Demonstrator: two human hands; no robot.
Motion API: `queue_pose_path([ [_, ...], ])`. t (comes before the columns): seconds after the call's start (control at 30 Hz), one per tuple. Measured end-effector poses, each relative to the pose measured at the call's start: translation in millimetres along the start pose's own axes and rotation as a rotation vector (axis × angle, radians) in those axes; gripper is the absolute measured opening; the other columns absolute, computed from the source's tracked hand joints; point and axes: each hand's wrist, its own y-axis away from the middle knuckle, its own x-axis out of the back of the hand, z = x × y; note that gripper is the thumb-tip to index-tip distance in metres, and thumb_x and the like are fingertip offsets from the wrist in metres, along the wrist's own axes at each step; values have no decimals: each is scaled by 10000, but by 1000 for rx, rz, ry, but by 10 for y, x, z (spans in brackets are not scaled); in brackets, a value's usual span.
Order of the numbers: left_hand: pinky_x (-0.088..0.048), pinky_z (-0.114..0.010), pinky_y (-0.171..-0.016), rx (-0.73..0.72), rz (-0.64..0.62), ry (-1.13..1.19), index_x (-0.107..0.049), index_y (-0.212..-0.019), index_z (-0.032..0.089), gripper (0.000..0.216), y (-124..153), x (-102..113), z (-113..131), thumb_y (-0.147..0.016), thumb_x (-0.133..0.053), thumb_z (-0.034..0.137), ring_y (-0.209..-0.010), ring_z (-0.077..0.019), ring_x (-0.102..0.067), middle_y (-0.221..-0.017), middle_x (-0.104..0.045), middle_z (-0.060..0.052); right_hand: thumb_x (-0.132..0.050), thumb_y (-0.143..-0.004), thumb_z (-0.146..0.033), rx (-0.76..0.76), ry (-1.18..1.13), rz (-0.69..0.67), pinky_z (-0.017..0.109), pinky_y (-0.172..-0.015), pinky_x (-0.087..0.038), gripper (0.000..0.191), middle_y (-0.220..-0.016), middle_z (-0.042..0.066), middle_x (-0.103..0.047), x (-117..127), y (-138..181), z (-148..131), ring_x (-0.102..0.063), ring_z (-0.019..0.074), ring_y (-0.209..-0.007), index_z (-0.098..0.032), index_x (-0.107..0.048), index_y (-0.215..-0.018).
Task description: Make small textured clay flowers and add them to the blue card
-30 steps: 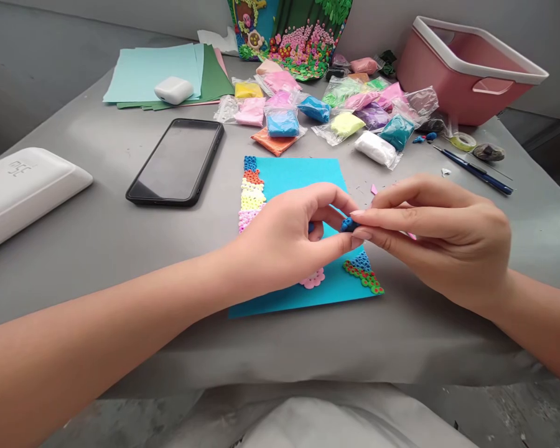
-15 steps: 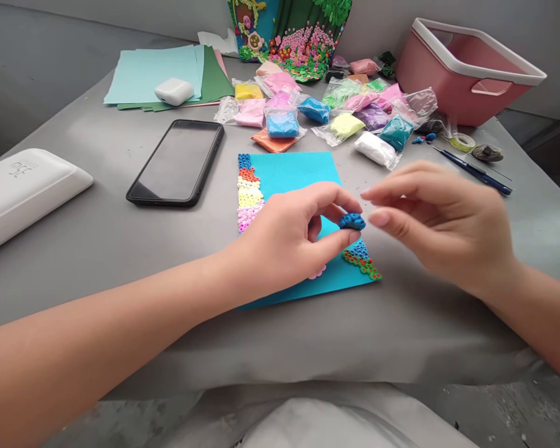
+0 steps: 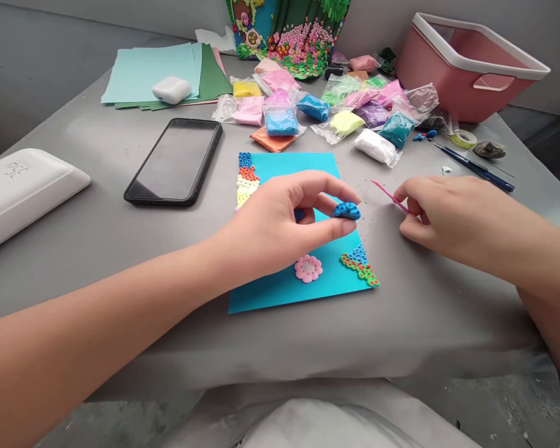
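Between thumb and fingertips, my left hand (image 3: 303,218) pinches a small blue clay piece (image 3: 346,211) with a bumpy top, held above the blue card (image 3: 289,165). Clay dots in blue, orange and yellow line the card's left edge, partly covered by my hand. A pink clay flower (image 3: 308,269) lies near its front edge, and a blue and green clay corner with red dots (image 3: 361,266) sits at its lower right. My right hand (image 3: 452,218) is closed on a thin pink stick-like tool (image 3: 387,194) over the table, right of the card.
Several bagged clay packs (image 3: 282,122) spread behind the card. A black phone (image 3: 173,163) and a white power bank (image 3: 30,193) lie left. A pink basket (image 3: 471,74) stands back right, near a dark blue pen-like tool (image 3: 476,167) and a tape roll (image 3: 463,139).
My right hand has moved right and down, away from the blue clay, and now grips the pink tool. My left hand has shifted slightly up and left, leaving the pink flower in full view.
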Motion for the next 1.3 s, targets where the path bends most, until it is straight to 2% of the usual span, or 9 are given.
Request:
queue_pose_path([
  [0.1,-508,-260,-611,4,10,3,-811,-1118,253,265,7,5,14,-880,-827,369,-853,-179,-697,-945,-766,-32,-745,-820,-115,-9,-135,254,385,-552,-428,195,-697,18,-697,131,-71,-261,-617,197,-604,-278,-638,-832],
  [0.17,-504,-262,-603,-1,11,3,-813,-1110,248,263,12,6,16,-884,-825,382,-819,-171,-685,-942,-768,-30,-723,-959,-200,-36,-376,393,406,-651,-565,106,-962,42,-824,208,-52,-426,-765,233,-810,-298,-712,-921],
  [0.2,-495,-263,-592,-4,9,1,-812,-1107,247,262,15,5,15,-887,-823,387,-784,-161,-666,-934,-767,-28,-743,-968,-226,-55,-444,445,425,-656,-585,99,-981,32,-836,230,-28,-489,-785,252,-842,-325,-746,-970],
  [0.4,-405,-273,-500,-42,-20,-13,-794,-1095,217,234,30,10,30,-900,-792,347,-542,-75,-378,-929,-769,-11,-714,-1000,-226,100,-633,392,442,-653,-650,237,-944,-4,-866,175,71,-589,-836,270,-827,-390,-801,-1147],
  [0.57,-391,-272,-498,11,-23,-77,-789,-1119,219,226,66,22,99,-932,-782,346,-573,-96,-424,-810,-693,6,-674,-1006,-169,98,-655,384,393,-689,-680,240,-937,7,-853,167,47,-601,-844,239,-824,-352,-819,-1067],
  [0.7,-415,-281,-496,-56,-20,-60,-789,-1093,212,230,46,7,54,-909,-775,350,-540,-94,-414,-775,-684,11,-661,-999,-142,191,-636,321,345,-650,-678,241,-929,7,-860,191,32,-577,-848,208,-796,-327,-812,-1030],
  [1.0,-405,-293,-514,-105,-8,-81,-798,-1049,231,218,20,-9,-17,-888,-766,376,-522,-111,-390,-617,-542,54,-687,-988,-116,247,-588,380,316,-620,-640,186,-893,23,-858,139,28,-551,-833,177,-769,-261,-800,-1015],
  [1.2,-366,-285,-538,2,-47,-190,-793,-1145,226,223,99,24,158,-970,-744,356,-561,-115,-386,-632,-491,66,-707,-973,-128,210,-479,383,328,-624,-611,222,-928,-32,-866,133,66,-550,-811,162,-741,-321,-803,-1027],
  [1.3,-412,-270,-583,-30,-70,-237,-790,-1172,225,218,113,40,200,-982,-733,315,-591,-114,-441,-662,-516,59,-712,-970,-140,210,-455,390,338,-601,-599,230,-912,-31,-863,145,66,-571,-801,172,-723,-341,-806,-1030],
])
